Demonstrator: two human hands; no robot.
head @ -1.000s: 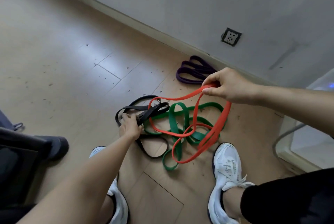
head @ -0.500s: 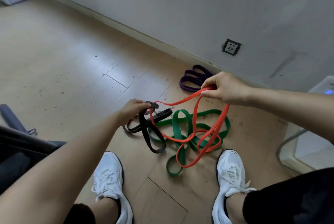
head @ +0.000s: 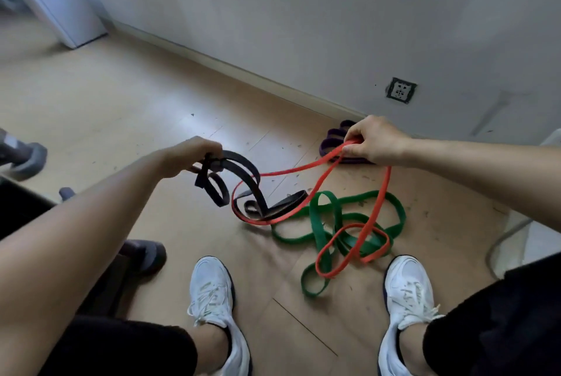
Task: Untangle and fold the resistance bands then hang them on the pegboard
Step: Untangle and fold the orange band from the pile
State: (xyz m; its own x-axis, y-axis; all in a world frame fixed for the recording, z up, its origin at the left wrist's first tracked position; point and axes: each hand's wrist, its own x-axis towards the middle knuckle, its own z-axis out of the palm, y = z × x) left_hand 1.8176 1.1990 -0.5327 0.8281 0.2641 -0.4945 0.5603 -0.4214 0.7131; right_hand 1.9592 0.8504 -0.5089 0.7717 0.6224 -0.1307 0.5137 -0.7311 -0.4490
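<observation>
Pale wooden floorboards (head: 127,108) ran to a grey wall. My left hand (head: 188,155) was clenched on the flat black rubber band (head: 243,175), lifting it left, while my right hand (head: 375,141) pinched the thin red elastic band (head: 382,193), drawing them apart. Red looped around black and through the wide green band (head: 321,223) lying between my white shoes (head: 212,290). A folded purple band (head: 331,140) rested far right beside the skirting.
</observation>
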